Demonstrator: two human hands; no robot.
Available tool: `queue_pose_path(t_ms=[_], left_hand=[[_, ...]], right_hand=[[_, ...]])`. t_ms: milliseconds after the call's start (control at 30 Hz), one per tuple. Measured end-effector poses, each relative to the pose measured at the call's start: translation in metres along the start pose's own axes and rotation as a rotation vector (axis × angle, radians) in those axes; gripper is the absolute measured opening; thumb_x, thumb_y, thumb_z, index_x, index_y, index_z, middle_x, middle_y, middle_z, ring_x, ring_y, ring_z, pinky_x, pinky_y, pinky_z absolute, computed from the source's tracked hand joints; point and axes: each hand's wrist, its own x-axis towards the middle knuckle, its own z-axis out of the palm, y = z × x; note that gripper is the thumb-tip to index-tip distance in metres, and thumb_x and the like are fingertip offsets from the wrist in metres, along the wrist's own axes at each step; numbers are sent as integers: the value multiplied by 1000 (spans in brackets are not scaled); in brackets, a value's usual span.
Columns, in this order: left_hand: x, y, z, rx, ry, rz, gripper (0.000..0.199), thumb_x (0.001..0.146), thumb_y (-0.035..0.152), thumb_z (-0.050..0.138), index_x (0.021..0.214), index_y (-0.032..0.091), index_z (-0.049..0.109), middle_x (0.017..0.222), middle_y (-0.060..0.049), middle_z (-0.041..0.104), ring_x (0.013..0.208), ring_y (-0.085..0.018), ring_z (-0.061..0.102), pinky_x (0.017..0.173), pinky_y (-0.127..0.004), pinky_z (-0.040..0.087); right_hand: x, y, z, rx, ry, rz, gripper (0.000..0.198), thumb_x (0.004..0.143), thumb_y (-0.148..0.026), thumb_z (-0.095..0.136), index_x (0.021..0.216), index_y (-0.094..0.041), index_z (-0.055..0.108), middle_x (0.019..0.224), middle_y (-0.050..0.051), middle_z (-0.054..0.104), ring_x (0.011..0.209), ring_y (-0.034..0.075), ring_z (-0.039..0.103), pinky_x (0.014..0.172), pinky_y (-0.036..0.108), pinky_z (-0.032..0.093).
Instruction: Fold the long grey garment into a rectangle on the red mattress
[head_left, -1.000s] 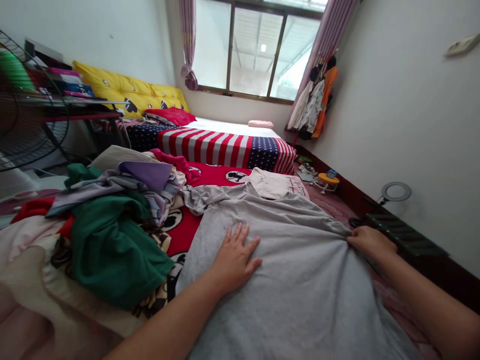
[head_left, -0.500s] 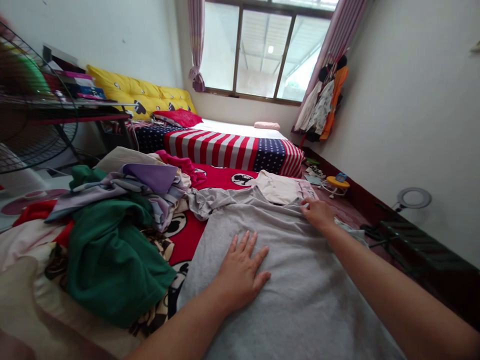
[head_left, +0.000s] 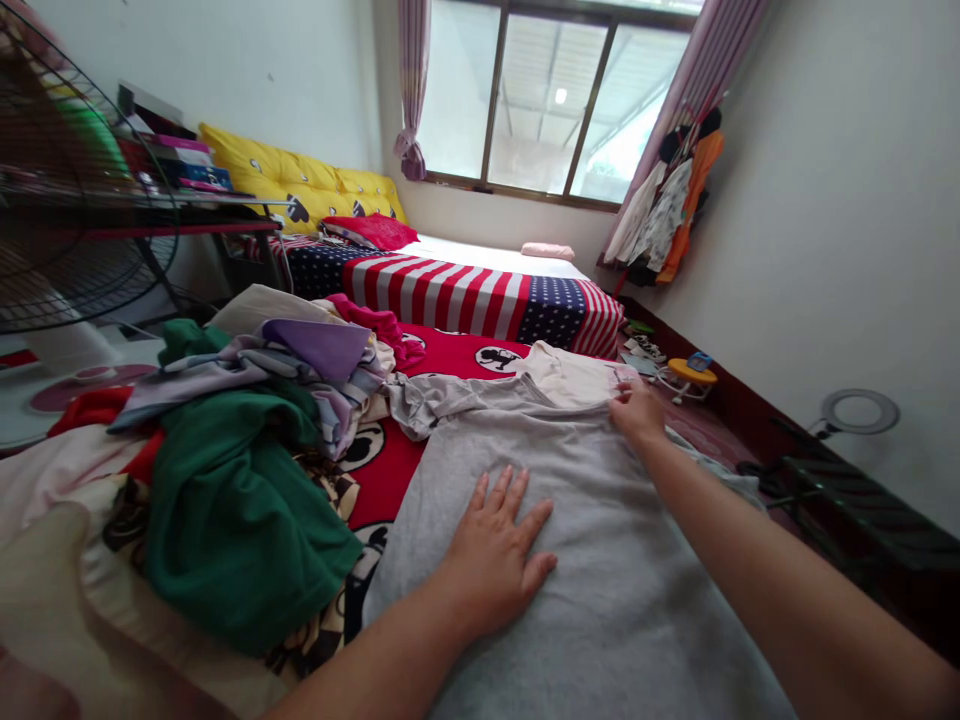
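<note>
A grey T-shirt (head_left: 600,560) lies spread flat across the near end of the bed (head_left: 450,350), over a red printed blanket (head_left: 382,470). The left hand (head_left: 499,555) rests palm-down on the middle of the shirt, fingers spread wide and holding nothing. The right hand (head_left: 636,412) reaches to the shirt's far edge near the collar — its fingers are curled onto the grey cloth there, though whether they pinch it or only press it I cannot tell. Just beyond that hand lies a folded cream garment (head_left: 570,375), touching the shirt's edge. To the left sits a heap of loose clothes — a green garment (head_left: 232,520) in front, a lilac one (head_left: 315,345) behind. A fan (head_left: 67,220) stands at far left.
</note>
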Motion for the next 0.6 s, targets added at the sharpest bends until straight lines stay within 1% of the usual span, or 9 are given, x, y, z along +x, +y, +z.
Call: queue_pose_path(t_ms=[100, 167, 233, 267, 333, 400, 433, 533, 600], left_hand=[[0, 1, 0, -4, 6, -1, 57, 93, 56, 41, 144, 30, 41, 159, -11, 20, 147, -30, 10, 118, -54, 9], [0, 1, -1, -9, 6, -2, 57, 93, 56, 41, 144, 30, 41, 159, -11, 20, 147, -30, 10, 118, -54, 9], [0, 1, -1, -16, 2, -4, 57, 93, 56, 40, 144, 29, 41, 159, -11, 19, 147, -30, 9, 118, -54, 8], [-1, 1, -1, -20, 0, -4, 58, 93, 56, 40, 144, 29, 41, 159, -11, 19, 147, -30, 9, 118, -54, 8], [-1, 1, -2, -28, -1, -6, 58, 93, 57, 39, 144, 29, 41, 159, -10, 19, 147, -31, 9, 118, -55, 9], [-1, 1, -2, -36, 1, -6, 59, 93, 57, 38, 144, 28, 41, 159, -10, 19, 147, -31, 9, 118, -55, 9], [-1, 1, -2, -39, 2, -6, 59, 93, 57, 38, 144, 28, 41, 159, -10, 19, 147, -31, 8, 118, -55, 8], [-1, 2, -2, -46, 6, -6, 59, 93, 57, 38, 144, 28, 41, 159, -11, 20, 147, -31, 8, 118, -55, 8], [-1, 2, -1, -52, 11, -8, 58, 93, 57, 37, 144, 28, 41, 159, -12, 20, 147, -31, 9, 118, -56, 8]], right_hand=[[-7, -26, 16, -60, -68, -83, 18, 76, -22, 58, 89, -18, 70, 88, 9, 73, 88, 23, 67, 80, 33, 49], [-12, -45, 31, -71, -138, -134, 18, 77, -27, 60, 88, -19, 71, 84, 7, 73, 84, 21, 67, 78, 30, 49], [-14, -63, 45, -84, -189, -155, 23, 73, -31, 66, 91, -19, 71, 81, 6, 72, 81, 21, 67, 75, 29, 48], [-15, -70, 51, -92, -204, -156, 24, 70, -31, 69, 90, -19, 71, 79, 7, 72, 81, 22, 67, 73, 29, 48], [-12, -80, 60, -107, -217, -151, 17, 67, -27, 71, 81, -18, 71, 77, 8, 72, 81, 23, 67, 72, 30, 48], [-7, -87, 65, -106, -199, -149, 9, 71, -23, 66, 78, -18, 70, 77, 9, 72, 83, 23, 67, 73, 29, 48], [-4, -89, 67, -96, -182, -149, 13, 75, -22, 61, 82, -18, 70, 78, 9, 72, 83, 22, 67, 74, 29, 48], [1, -93, 70, -58, -141, -164, 31, 82, -20, 51, 110, -14, 64, 90, 11, 72, 84, 20, 67, 76, 28, 49], [-1, -98, 72, -43, -139, -202, 35, 83, -20, 51, 116, -12, 60, 102, 13, 71, 86, 19, 67, 78, 28, 49]])
